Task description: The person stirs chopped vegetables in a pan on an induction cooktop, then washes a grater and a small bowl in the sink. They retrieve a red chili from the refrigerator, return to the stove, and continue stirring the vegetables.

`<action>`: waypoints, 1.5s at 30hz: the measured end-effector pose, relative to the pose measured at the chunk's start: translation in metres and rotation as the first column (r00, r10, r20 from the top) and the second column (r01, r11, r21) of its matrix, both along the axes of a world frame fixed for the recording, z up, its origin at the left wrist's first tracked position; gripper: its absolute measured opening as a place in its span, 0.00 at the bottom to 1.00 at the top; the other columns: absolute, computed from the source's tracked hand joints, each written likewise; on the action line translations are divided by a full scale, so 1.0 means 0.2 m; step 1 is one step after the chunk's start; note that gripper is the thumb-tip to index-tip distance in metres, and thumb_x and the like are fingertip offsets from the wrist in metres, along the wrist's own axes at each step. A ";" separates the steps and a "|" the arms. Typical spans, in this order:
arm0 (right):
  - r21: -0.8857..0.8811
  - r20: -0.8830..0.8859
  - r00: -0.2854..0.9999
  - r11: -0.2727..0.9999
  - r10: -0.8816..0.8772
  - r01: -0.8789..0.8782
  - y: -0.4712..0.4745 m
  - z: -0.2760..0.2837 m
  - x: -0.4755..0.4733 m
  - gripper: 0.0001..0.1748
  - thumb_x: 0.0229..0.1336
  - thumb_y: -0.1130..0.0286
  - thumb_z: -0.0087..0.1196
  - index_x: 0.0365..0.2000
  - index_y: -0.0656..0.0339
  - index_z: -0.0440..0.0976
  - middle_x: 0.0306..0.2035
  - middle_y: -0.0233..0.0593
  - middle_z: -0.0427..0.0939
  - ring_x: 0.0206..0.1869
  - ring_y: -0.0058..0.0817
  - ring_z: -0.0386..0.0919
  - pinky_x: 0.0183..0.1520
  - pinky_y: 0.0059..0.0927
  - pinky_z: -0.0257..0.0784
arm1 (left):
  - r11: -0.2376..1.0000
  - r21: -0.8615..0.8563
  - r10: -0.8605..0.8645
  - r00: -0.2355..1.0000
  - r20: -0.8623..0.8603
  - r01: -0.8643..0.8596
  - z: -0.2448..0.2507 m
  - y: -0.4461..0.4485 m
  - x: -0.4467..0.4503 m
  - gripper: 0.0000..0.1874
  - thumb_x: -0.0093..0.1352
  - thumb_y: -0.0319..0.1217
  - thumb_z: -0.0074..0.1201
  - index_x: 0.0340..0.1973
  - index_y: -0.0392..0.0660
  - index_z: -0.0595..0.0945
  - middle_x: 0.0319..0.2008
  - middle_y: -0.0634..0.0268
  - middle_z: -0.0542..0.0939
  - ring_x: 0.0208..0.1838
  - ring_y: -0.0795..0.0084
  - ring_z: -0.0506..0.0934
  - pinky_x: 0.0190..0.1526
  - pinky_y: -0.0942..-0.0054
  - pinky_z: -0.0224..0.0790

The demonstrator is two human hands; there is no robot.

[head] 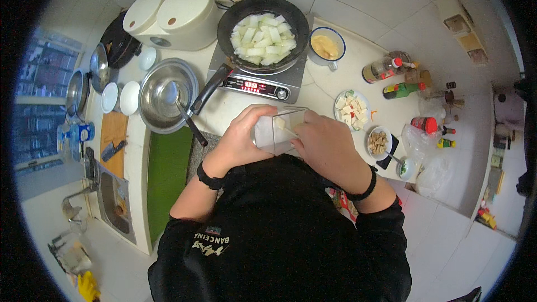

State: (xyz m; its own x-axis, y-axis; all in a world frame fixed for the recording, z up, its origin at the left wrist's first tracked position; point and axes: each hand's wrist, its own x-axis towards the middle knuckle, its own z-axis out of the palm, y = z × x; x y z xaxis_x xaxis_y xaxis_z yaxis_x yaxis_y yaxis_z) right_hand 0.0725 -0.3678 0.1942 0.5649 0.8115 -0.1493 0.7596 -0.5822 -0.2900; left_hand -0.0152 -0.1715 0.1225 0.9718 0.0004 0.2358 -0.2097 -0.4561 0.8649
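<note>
My left hand [240,139] grips a clear, square-sided plastic container [264,131] in front of my chest, tilted so its open end faces right. My right hand [329,140] pinches the thin pale handle of a small spoon [292,133], whose head is inside the container with some whitish stuff. Beyond my hands, a black wok [227,16] holds pale green-white cut vegetable pieces [263,38]. It sits on an induction cooker [272,82] with a lit display. The wok's handle [212,89] points toward my left hand.
Left of the wok are a steel bowl [152,88] with a ladle [187,117] in it and a white double cooker [188,16]. A cleaver [112,151] lies on a wooden board [114,128]. To the right stand an enamel mug [319,58], a plate of tofu cubes [351,110] and bottles [400,91].
</note>
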 end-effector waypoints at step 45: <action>0.263 -0.861 0.502 0.774 -0.081 0.576 0.00 -0.21 0.02 0.30 0.45 0.73 0.73 0.47 0.58 0.67 0.33 0.35 0.73 0.30 0.20 0.76 0.31 0.25 0.73 | 0.866 -0.454 -0.347 0.905 -0.245 0.210 -0.09 0.30 0.10 0.41 0.52 0.23 0.73 0.61 0.42 0.69 0.54 0.59 0.76 0.57 0.69 0.76 0.56 0.68 0.73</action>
